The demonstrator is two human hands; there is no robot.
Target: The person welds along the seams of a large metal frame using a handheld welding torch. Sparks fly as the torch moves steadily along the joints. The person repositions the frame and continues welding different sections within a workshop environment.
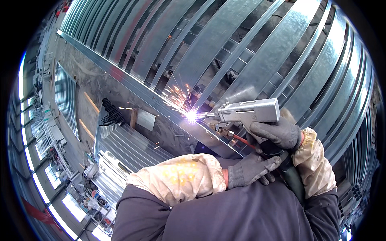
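Observation:
A silver welding gun (249, 111) points left, its nozzle tip against a bright white-violet weld spot (191, 116) that throws orange sparks up and to the left. The spot lies on a long galvanized steel rail (148, 95), where a crosswise strip meets it. My gloved right hand (279, 133) is closed round the gun's handle. Below it, my gloved left hand (253, 168) has its fingers curled at the black cable (292, 176) under the handle; some fingertips are hidden. An orange-red hose (243, 139) runs from a brass fitting (225, 131) under the gun.
Rows of parallel galvanized strips (217, 44) fill the area beyond the rail. Stacked ribbed metal profiles (132, 142) lie at the left, near a pile of dark pieces (112, 112) and a small metal plate (145, 120). Another bundle of profiles (66, 98) rests on the floor farther left.

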